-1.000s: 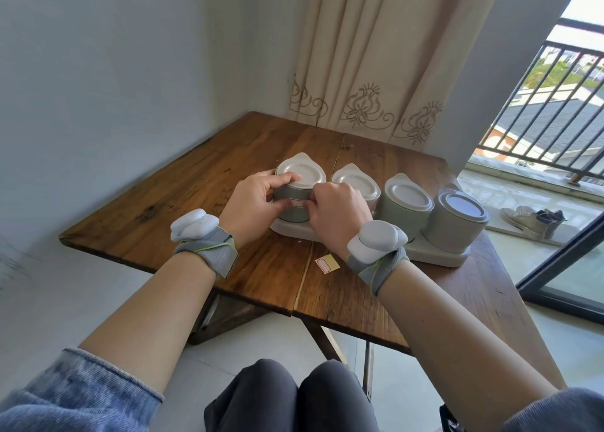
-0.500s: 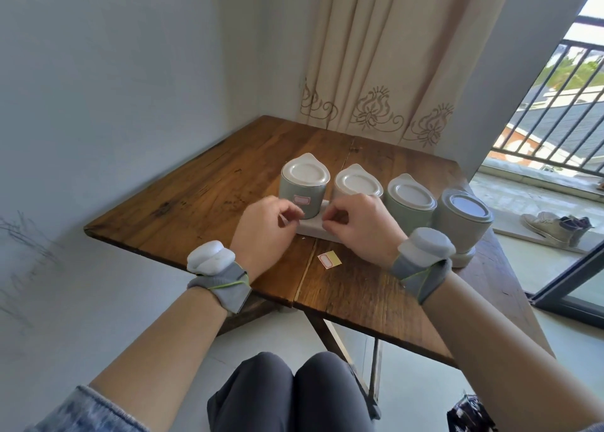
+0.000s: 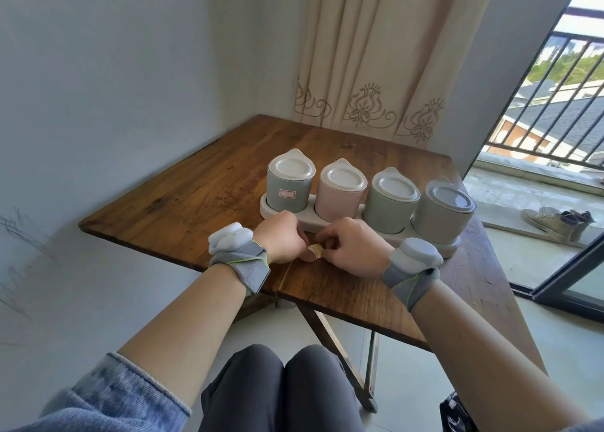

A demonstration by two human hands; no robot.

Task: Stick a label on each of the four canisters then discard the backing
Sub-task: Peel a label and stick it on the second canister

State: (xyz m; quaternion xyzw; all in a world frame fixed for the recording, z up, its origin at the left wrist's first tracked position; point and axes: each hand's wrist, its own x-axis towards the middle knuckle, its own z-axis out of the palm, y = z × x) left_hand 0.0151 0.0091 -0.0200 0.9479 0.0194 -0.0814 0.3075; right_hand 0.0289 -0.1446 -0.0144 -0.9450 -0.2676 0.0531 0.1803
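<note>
Several canisters stand in a row on a white holder [image 3: 343,227]. The leftmost grey-green canister [image 3: 289,186] carries a white label with a red border [image 3: 287,193] on its front. To its right stand a pink canister [image 3: 340,192], a green canister [image 3: 390,203] and a grey canister [image 3: 441,211], whose fronts show no label. In front of the holder my left hand [image 3: 282,240] and my right hand [image 3: 354,245] meet over the small yellow label sheet [image 3: 315,251], fingers pinched on it.
The wooden table [image 3: 202,196] stands in a corner, wall on the left, curtain [image 3: 385,56] behind. An open balcony door and railing are at the right, with shoes [image 3: 555,222] on the floor. My knees are below the table's front edge.
Both hands came off the leftmost canister, leaving a label on it, and dropped to the label sheet on the table. The camera moved back a little.
</note>
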